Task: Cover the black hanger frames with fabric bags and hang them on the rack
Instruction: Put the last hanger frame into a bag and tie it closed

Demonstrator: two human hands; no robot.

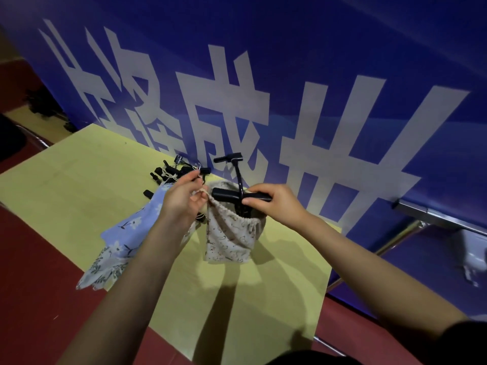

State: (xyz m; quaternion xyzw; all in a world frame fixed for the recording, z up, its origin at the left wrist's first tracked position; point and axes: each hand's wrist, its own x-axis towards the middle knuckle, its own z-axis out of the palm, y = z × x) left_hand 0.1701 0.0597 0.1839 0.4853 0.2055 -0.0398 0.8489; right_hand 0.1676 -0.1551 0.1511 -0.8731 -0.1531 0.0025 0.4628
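Fingers [253, 204] of the right hand [274, 204] pinching the black hanger frame [232, 194] at frame centre, its crossbar lying left-right, stem pointing up, left hand [184, 198] pinching the beige fabric bag [232, 233] rim, bag hanging over the yellow worktop [79, 185], large white Chinese characters on the blue banner [342, 61], not clearly readable.

Two hands [184, 198] [274, 204], one beige bag [232, 233], two floral bags [126, 233], one held black frame [238, 177].
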